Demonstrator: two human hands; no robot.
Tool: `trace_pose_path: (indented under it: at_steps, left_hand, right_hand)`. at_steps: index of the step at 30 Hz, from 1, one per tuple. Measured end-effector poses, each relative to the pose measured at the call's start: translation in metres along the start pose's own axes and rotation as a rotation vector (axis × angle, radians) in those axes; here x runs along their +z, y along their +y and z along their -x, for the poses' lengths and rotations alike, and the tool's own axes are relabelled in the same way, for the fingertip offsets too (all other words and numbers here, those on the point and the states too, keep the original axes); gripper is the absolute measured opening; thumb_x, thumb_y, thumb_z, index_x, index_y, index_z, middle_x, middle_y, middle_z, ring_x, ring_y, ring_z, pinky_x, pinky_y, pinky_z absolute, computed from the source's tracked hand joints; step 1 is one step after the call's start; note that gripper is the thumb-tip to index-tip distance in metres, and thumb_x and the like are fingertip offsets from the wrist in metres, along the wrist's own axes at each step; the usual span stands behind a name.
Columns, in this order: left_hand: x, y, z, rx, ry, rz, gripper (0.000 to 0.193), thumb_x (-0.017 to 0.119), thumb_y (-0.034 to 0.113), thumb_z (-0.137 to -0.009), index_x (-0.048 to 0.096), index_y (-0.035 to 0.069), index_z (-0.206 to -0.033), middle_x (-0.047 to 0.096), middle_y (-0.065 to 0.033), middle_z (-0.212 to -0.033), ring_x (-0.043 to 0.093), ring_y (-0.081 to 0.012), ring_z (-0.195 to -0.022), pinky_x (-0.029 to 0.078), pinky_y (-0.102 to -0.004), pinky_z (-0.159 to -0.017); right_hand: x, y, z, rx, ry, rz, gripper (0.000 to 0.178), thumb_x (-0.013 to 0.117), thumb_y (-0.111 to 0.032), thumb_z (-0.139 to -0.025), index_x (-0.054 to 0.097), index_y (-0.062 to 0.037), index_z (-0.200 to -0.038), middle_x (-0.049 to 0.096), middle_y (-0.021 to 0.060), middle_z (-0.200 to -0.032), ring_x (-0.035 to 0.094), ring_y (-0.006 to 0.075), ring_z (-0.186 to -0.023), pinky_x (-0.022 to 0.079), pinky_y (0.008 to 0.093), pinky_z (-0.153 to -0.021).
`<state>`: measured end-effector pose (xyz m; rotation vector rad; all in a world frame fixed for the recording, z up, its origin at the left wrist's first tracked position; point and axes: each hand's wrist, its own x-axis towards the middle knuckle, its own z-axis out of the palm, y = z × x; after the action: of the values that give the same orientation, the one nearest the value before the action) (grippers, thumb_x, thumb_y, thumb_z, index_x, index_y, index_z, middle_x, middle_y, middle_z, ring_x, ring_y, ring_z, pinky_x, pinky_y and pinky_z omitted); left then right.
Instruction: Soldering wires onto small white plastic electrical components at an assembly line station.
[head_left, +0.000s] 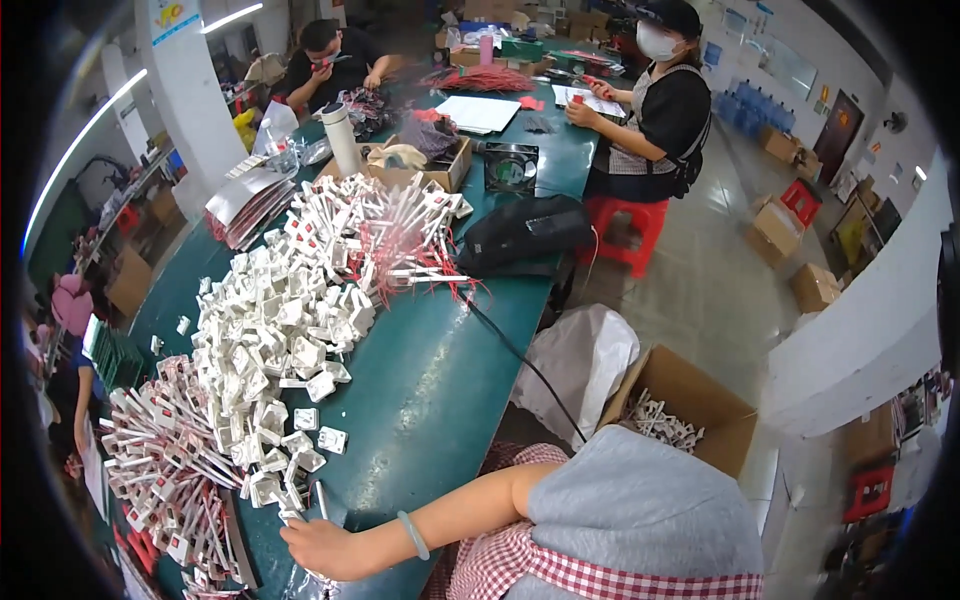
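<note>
- A thin white stick (320, 498) points up at the near end of the big heap. Its bottom is hidden.
- A small white piece (290, 516) lies just left of the stick, partly covered.
- The big heap of white boxes (275, 335) is all jumbled, stretching from near to far.
- Two loose white boxes (319, 430) sit just right of the heap, open side up.

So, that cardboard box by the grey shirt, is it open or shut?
Open. Nothing covers the top of the cardboard box, and loose white pieces show inside it.
</note>
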<state>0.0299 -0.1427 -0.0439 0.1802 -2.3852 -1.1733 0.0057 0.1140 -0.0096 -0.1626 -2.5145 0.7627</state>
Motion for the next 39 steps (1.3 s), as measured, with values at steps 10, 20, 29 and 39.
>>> trace_pose_path:
  at_steps: [10,20,29,39]
  left_hand:
    - [-0.022,0.048,0.003,0.055,0.120,0.021,0.049,0.077,0.027,-0.082,0.054,-0.006,-0.110,0.066,-0.0139,-0.082,0.063,-0.0257,-0.077,0.043,-0.0384,-0.089]
    - [-0.034,0.066,0.000,0.129,0.212,0.049,0.045,0.076,0.025,-0.083,0.056,-0.007,-0.108,0.066,-0.0148,-0.082,0.063,-0.0266,-0.077,0.045,-0.0390,-0.086]
    - [-0.040,0.078,0.001,0.170,0.311,0.035,0.042,0.075,0.023,-0.084,0.057,-0.007,-0.106,0.066,-0.0157,-0.082,0.063,-0.0274,-0.076,0.046,-0.0395,-0.083]
    - [-0.075,0.061,-0.011,0.223,0.513,-0.075,0.038,0.074,0.021,-0.084,0.058,-0.008,-0.104,0.065,-0.0167,-0.082,0.063,-0.0283,-0.076,0.047,-0.0400,-0.079]
  right_hand:
    - [-0.025,-0.008,0.021,-0.025,-0.032,-0.230,0.057,0.081,-0.023,-0.069,0.049,0.0008,-0.109,0.046,0.0158,-0.111,0.043,0.0320,-0.110,0.039,0.0419,-0.080]
    - [0.003,0.002,0.022,-0.126,0.089,-0.193,0.051,0.077,-0.016,-0.073,0.050,-0.0024,-0.113,0.046,0.0137,-0.112,0.043,0.0312,-0.111,0.047,0.0408,-0.079]
    - [-0.045,-0.040,0.005,-0.143,0.228,-0.198,0.046,0.077,-0.019,-0.071,0.051,0.0002,-0.105,0.049,0.0147,-0.106,0.045,0.0317,-0.108,0.051,0.0372,-0.080]
    - [0.036,-0.125,-0.055,-0.490,0.289,-0.266,0.032,0.070,-0.031,-0.067,0.060,-0.0053,-0.083,0.058,0.0128,-0.090,0.054,0.0329,-0.085,0.049,0.0405,-0.073]
